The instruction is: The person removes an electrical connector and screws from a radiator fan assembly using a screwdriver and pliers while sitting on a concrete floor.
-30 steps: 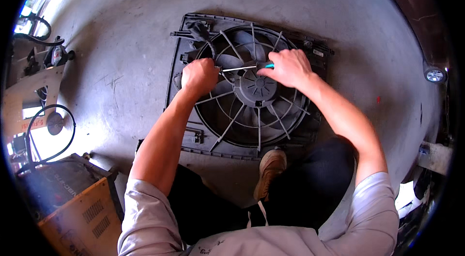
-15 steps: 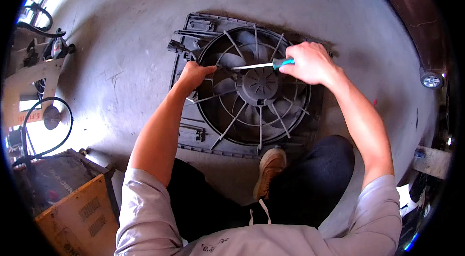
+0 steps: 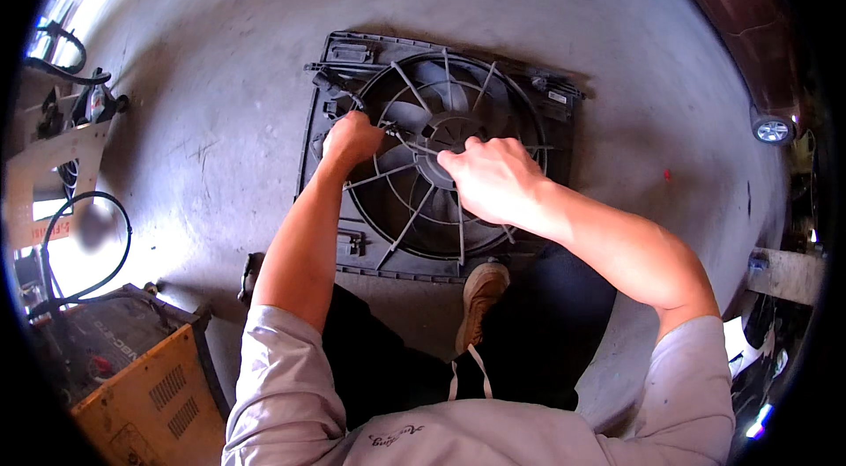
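A black radiator fan assembly [image 3: 452,126] lies on the floor in front of me, with a round hub, ribs and blades set in a square shroud. My right hand [image 3: 495,179] is closed around a screwdriver [image 3: 419,147]; its handle is hidden in the palm and the thin shaft points left across the fan, over the ribs beside the hub. At the fan ring's left side, my left hand [image 3: 351,141] is closed, its fingertips by the dark wiring [image 3: 393,128] near the shaft's tip. Whatever those fingers pinch is hidden. A black connector [image 3: 331,85] sits just beyond the left hand.
An orange and black box-shaped machine [image 3: 150,369] stands at the lower left, with a black hose [image 3: 130,232] above it. A dark red car [image 3: 736,16] is at the upper right. My brown shoe [image 3: 482,303] is close to the shroud's near edge. A small red bit lies on the floor at right.
My right hand has moved left and nearer to me over the hub, and the turquoise screwdriver handle no longer shows. The left hand's extended finger has drawn in. The whole view has shifted slightly.
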`<state>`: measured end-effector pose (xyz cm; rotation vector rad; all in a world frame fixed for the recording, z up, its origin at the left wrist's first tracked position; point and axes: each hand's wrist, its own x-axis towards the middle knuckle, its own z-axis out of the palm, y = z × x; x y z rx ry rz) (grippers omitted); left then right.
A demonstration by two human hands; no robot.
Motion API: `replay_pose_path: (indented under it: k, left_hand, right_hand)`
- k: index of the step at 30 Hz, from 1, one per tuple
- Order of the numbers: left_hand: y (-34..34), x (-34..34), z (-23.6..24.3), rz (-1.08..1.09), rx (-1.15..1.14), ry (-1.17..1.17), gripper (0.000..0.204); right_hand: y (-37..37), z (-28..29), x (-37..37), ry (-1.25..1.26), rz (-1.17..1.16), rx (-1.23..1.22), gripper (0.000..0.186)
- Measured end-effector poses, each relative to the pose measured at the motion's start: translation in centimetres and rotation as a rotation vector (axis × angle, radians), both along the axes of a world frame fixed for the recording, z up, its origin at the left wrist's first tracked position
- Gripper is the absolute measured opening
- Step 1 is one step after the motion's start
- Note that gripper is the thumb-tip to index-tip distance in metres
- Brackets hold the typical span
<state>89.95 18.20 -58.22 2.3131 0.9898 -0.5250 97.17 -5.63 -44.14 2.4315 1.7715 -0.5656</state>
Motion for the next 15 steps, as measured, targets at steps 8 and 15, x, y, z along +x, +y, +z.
replay_pose_path:
  k: [8,15]
  left_hand:
    - [1.3,-0.5,-4.3,0.061,-0.152,-0.138,0.038]
    - [-1.4,-0.8,1.1,-0.043,0.033,-0.158,0.034]
  right_hand:
    - [5.2,-5.8,-2.0,0.040,-0.019,0.034,0.024]
    - [7.6,-8.8,-2.3,0.030,-0.047,-0.062,0.023]
